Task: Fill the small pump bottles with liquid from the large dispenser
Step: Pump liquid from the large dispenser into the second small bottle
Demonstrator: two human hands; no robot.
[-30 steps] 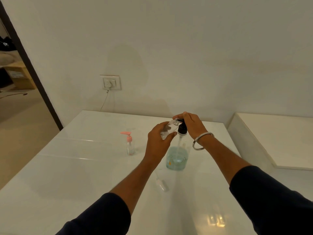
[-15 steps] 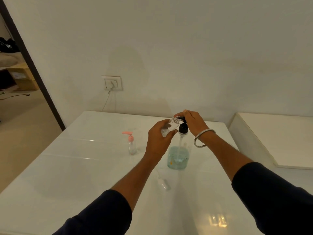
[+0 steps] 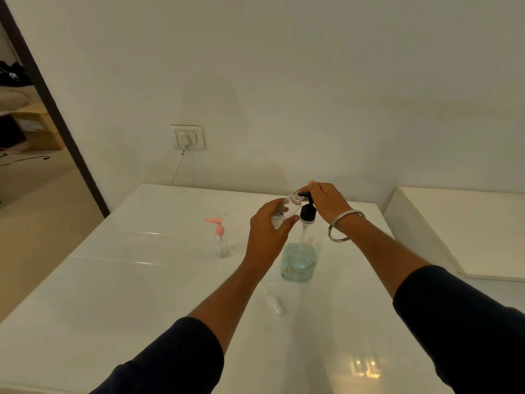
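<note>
Midway through filling: the left hand (image 3: 268, 231) is wrapped around an uncapped small bottle (image 3: 287, 210), tilted so its open neck meets the spout of the dispenser (image 3: 301, 251), which stands toward the surface's far edge. The right hand (image 3: 326, 203) rests on the black pump head (image 3: 307, 213), fingers curled over it and palm bearing down. How much liquid the held bottle has taken cannot be told; it looks mostly clear. A second bottle (image 3: 221, 240), with a pink pump fitted, stands upright to the left, well apart from the dispenser; it appears nearly empty, so it is probably still to be filled. A loose pump (image 3: 277, 301) with its dip tube lies on the surface (image 3: 127, 294) nearer the front edge, likely belonging to the held bottle and still to be screwed back on.

Materials: the dispenser is clear, square-shouldered plastic, roughly a third full of pale blue-green liquid, with a straight tube visible inside. Both small bottles are clear, slim cylinders. The surface is glossy white and reflective. A plain metal bangle (image 3: 343, 226) circles the right wrist.
</note>
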